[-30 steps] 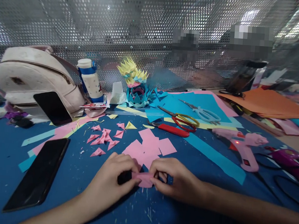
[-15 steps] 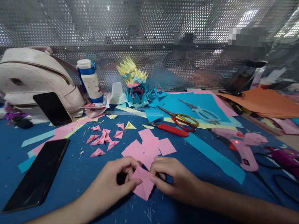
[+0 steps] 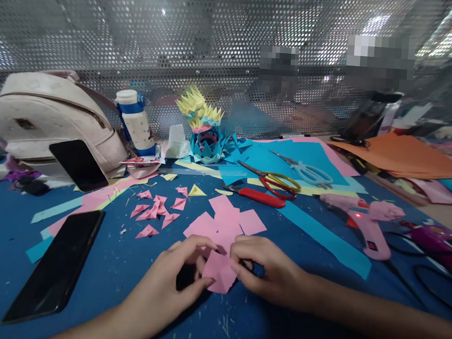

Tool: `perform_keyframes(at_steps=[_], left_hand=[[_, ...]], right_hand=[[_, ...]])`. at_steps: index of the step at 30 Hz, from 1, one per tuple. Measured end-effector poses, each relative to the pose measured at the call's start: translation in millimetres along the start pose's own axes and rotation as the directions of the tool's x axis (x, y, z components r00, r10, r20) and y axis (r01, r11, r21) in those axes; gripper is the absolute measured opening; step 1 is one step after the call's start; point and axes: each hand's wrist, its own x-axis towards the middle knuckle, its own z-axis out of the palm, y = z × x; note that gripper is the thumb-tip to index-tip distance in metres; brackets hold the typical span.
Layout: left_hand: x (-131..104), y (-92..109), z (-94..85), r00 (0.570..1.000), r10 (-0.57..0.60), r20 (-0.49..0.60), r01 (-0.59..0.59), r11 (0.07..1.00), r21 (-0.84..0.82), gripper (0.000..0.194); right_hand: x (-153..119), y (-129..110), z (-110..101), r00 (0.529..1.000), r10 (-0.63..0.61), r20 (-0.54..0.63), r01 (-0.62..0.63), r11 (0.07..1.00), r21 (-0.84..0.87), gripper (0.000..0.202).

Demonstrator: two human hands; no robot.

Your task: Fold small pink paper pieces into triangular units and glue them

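A small pink paper square (image 3: 220, 273) with a faint crease is between my two hands, low over the table. My left hand (image 3: 182, 270) has its thumb and fingers on the left edge of the square. At the right edge, my right hand (image 3: 263, 265) pinches it between thumb and forefinger; its other fingers are curled. Just beyond lie several flat pink paper pieces (image 3: 225, 216), partly hidden by my hands. To the left are several small folded pink paper triangles (image 3: 157, 208), with a yellow folded one (image 3: 197, 190) near them.
Behind are red-handled scissors (image 3: 275, 183), light-blue scissors (image 3: 311, 173), a red-handled cutter (image 3: 263, 196) and a blue-and-yellow paper model (image 3: 208, 127). A pink glue gun (image 3: 365, 215) with a lit red light lies right. Phones (image 3: 56, 266), a bottle (image 3: 136, 122) and a backpack (image 3: 55, 116) are left.
The pink square has turned in my fingers, from a corner pointing down to a flatter, more level position. My hands have shifted only slightly; the things around them stay put.
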Motion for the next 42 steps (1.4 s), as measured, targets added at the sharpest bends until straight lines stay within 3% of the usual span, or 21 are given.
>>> perform_keyframes(at_steps=[3,5,9,12,16,21,26,30,37,42], left_hand=[[-5.3,0.3,0.3,0.996,0.088,0.016,-0.089,0.994,0.060,0.041],[-6.2,2.8,-1.0,0.983,0.173,0.056,-0.178,0.977,0.117,0.036],[-3.5,9.9,-3.5,0.915,0.341,0.213,-0.383,0.901,0.202,0.016],[-3.7,10.5,-1.0,0.866,0.401,0.300,-0.482,0.828,0.286,0.023],[-7.6,5.2,6.1,0.818,0.464,0.341,-0.569,0.740,0.358,0.027],[-10.3,8.0,6.1,0.749,0.561,0.353,-0.663,0.631,0.403,0.026],[-14.5,9.6,2.8,0.715,0.595,0.366,-0.673,0.445,0.590,0.032],[-19.6,-2.3,12.2,0.719,0.630,0.293,-0.589,0.329,0.738,0.036],[-29.9,-13.5,24.8,0.746,0.634,0.206,-0.484,0.303,0.821,0.040],[-32.0,-14.8,25.1,0.749,0.635,0.189,-0.470,0.307,0.828,0.038]], right_hand=[[1.2,-1.9,-4.7,0.999,-0.018,0.050,0.016,0.999,0.041,0.028],[2.1,-3.4,-9.0,0.994,-0.050,0.094,0.042,0.995,0.087,0.030],[3.6,-3.6,-13.7,0.987,-0.091,0.130,0.075,0.989,0.126,0.031],[3.8,-1.8,-11.3,0.993,-0.083,0.087,0.076,0.994,0.072,0.024],[2.0,1.0,-5.8,1.000,0.005,0.026,-0.006,0.999,0.042,0.015],[-0.8,2.8,-5.3,0.996,0.045,0.074,-0.044,0.999,-0.027,0.015],[-1.4,3.9,-4.2,0.991,-0.042,0.127,0.068,0.976,-0.206,0.021],[-0.8,5.8,-3.2,0.988,-0.084,0.129,0.117,0.956,-0.270,0.026],[-3.0,9.5,-7.8,0.965,-0.216,0.151,0.246,0.944,-0.222,0.026],[-6.1,11.2,-10.0,0.936,-0.345,0.072,0.353,0.913,-0.205,0.022]])
